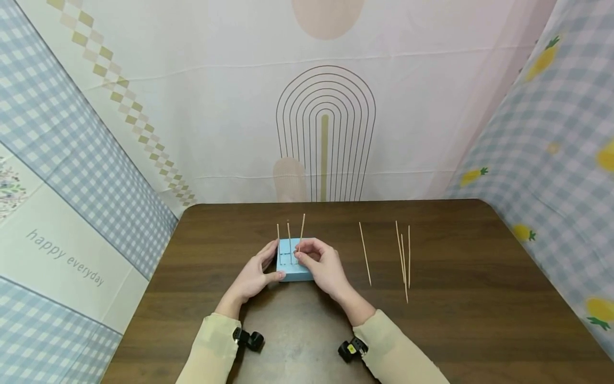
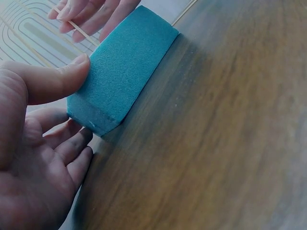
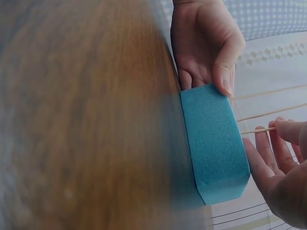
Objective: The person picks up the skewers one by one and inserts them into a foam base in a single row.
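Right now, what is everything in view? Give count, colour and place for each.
Block: 1, blue, on table
Standing sticks: 2, pale, upright in block
Pinched stick: 1, pale, at block's top
Loose sticks: 4, pale, on table, right of block
Table: 1, dark brown, beneath block
Back cloth: 1, whitish, behind table
Checked cloths: 2, blue and white, left and right
Wrist cameras: 2, black, at wrists
Sleeves: 2, pale yellow, both arms
Left hand: 1, bare, gripping block
Right hand: 1, bare, pinching one stick
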The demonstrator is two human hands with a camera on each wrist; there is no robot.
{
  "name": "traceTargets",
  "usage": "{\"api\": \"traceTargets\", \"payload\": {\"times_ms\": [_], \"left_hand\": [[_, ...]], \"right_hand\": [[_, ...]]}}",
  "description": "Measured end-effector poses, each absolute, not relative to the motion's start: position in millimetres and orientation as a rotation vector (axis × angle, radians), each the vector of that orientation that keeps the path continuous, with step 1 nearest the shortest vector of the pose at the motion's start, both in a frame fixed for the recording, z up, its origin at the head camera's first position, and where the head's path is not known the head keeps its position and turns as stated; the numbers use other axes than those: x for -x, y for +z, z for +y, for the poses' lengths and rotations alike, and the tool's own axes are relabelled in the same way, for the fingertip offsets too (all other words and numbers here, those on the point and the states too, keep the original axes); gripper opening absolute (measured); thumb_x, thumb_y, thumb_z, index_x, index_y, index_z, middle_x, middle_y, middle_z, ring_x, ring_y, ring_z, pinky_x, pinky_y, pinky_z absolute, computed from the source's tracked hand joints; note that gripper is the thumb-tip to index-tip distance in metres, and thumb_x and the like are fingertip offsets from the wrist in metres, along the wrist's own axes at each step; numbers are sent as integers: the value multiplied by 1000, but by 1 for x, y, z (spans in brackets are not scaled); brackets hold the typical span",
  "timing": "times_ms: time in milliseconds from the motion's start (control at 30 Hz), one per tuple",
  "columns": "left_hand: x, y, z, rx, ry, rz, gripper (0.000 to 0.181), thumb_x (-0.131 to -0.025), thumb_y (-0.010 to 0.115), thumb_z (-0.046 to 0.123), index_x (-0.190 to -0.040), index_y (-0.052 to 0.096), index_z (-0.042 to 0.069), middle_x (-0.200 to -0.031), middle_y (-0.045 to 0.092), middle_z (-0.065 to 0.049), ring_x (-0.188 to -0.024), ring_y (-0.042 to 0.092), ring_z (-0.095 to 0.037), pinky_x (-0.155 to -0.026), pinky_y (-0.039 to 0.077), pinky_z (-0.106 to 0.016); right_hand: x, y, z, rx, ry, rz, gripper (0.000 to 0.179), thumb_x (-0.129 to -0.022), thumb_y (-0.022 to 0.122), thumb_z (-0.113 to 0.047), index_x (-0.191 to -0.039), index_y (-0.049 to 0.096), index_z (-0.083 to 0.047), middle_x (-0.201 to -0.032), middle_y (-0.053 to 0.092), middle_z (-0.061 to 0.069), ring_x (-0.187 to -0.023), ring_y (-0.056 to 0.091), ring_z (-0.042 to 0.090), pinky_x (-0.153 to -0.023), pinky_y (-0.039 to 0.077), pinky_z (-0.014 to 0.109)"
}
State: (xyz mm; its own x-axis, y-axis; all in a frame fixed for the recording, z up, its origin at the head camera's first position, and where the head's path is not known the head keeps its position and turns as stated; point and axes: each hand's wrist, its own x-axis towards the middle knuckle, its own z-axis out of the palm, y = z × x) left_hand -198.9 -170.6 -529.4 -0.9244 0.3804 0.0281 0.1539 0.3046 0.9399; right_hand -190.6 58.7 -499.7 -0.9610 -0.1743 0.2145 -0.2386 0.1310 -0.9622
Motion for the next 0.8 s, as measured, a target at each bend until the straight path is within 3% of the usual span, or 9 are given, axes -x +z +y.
{"api": "traceTargets", "payload": {"times_ms": [200,800], "left_hand": [[198,-529,-170,-485,1663,2376,88,-97,79,6,-168,27,-2,-176,16,-22,-161,20,-36,-128,21,-54],[199,-530,-171,-489,1678,2362,88,-97,80,6,-168,28,-2,-176,17,-22,-161,20,-37,-128,21,-54]], "right_hand": [[191,-500,59,-435,1877,-2401,6,-100,79,-13,-105,78,-16,-100,75,-5,-96,71,13,-84,56,27],[192,-498,57,-449,1787,-2487,6,-100,79,-11,-104,79,-15,-98,76,-5,-93,73,13,-83,58,28]]}}
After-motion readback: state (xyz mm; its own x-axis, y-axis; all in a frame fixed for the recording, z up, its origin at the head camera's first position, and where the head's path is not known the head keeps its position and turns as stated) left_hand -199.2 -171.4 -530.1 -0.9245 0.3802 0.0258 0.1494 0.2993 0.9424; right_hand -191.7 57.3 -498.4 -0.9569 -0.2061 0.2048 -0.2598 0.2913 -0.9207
